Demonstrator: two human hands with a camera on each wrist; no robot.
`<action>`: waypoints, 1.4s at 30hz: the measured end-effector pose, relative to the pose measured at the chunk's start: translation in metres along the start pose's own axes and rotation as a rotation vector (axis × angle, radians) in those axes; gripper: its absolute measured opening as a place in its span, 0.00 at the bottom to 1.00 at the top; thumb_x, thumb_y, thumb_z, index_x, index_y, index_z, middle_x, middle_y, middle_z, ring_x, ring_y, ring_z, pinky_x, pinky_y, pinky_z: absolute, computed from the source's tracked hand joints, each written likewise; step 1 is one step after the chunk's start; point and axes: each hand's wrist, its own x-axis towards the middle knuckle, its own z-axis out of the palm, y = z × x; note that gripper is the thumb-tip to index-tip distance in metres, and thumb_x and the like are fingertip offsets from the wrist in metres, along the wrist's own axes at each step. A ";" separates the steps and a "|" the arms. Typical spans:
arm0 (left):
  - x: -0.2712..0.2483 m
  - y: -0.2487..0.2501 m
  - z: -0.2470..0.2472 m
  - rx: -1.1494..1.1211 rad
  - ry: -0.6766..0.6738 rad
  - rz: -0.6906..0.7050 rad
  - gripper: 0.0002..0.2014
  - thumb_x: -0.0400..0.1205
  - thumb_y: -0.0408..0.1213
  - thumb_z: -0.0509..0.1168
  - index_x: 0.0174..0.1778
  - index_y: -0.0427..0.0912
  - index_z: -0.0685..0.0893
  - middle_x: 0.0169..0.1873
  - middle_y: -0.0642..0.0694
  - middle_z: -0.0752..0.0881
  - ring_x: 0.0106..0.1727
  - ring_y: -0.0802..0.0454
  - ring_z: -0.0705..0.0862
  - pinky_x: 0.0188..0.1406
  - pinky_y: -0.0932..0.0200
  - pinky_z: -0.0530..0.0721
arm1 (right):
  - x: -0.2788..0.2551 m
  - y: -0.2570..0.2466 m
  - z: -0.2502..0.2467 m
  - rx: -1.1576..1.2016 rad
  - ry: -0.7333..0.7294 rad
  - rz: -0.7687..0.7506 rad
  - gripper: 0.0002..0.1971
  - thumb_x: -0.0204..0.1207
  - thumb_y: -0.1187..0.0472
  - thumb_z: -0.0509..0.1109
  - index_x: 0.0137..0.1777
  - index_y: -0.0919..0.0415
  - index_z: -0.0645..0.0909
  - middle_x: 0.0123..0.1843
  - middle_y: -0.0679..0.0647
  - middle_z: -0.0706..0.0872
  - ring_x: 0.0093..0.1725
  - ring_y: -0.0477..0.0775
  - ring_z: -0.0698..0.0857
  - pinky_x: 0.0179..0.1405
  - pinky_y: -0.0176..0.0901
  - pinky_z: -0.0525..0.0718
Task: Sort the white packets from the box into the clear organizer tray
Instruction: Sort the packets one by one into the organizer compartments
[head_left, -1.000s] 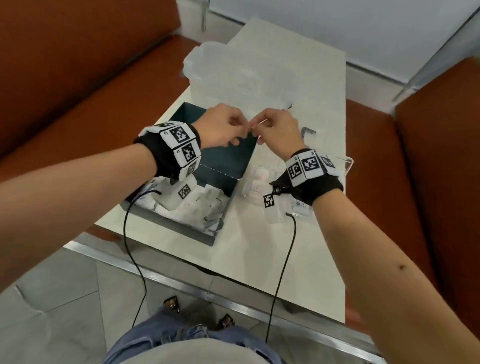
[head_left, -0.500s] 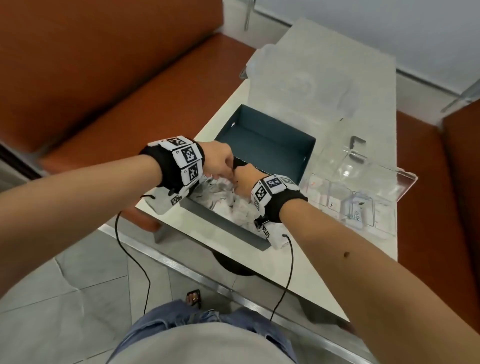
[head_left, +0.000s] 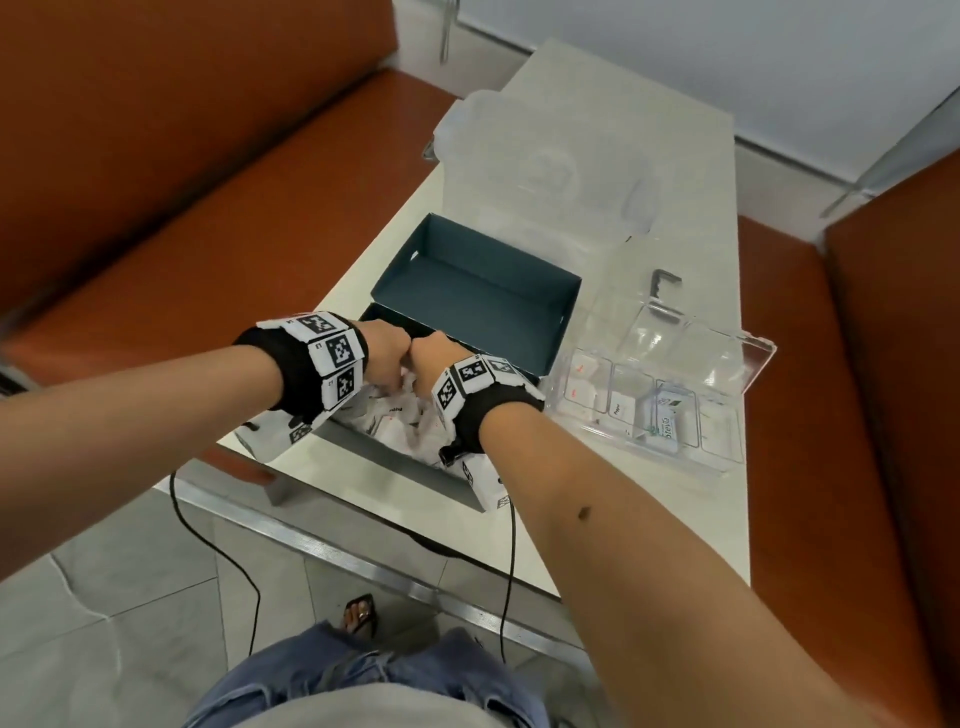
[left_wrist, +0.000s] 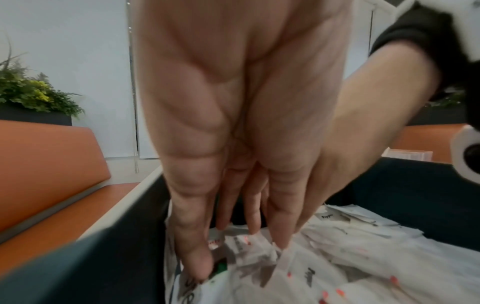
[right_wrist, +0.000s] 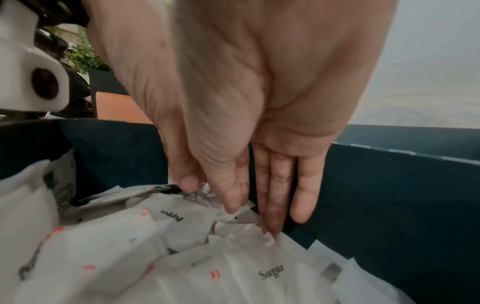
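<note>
Fingertips buried, print unreadable

Both hands' fingertips vanish among the white packets (head_left: 400, 431) in the head view — tray packets (head_left: 587, 389) carry print too small to read.

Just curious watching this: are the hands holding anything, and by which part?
Right hand pinches a crumpled packet by its top edge. Left hand only reaches into the packets.

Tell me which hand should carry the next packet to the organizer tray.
Right. The right hand is deep among the packets in the box, thumb and forefinger closing on one, and the organizer tray lies on its side; the left hand would have to cross over.
</note>
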 end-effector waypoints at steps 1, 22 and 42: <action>0.000 0.001 0.000 0.010 -0.017 -0.005 0.19 0.79 0.40 0.71 0.64 0.37 0.82 0.59 0.41 0.86 0.60 0.44 0.84 0.59 0.55 0.80 | 0.000 0.000 -0.001 -0.002 -0.022 -0.003 0.11 0.74 0.69 0.69 0.56 0.66 0.83 0.38 0.56 0.79 0.38 0.59 0.80 0.39 0.45 0.77; -0.007 0.010 0.012 0.226 -0.082 -0.120 0.36 0.75 0.44 0.73 0.77 0.40 0.65 0.62 0.40 0.82 0.56 0.44 0.83 0.53 0.55 0.83 | -0.065 -0.003 -0.026 0.066 -0.160 0.025 0.33 0.75 0.49 0.71 0.78 0.54 0.66 0.72 0.58 0.76 0.68 0.65 0.79 0.57 0.49 0.82; -0.015 -0.004 0.008 -0.111 0.033 -0.001 0.20 0.76 0.38 0.75 0.60 0.34 0.82 0.51 0.38 0.83 0.45 0.47 0.76 0.34 0.61 0.71 | -0.046 0.012 -0.019 0.209 -0.234 0.036 0.13 0.61 0.56 0.81 0.30 0.55 0.77 0.33 0.54 0.84 0.38 0.59 0.85 0.41 0.49 0.84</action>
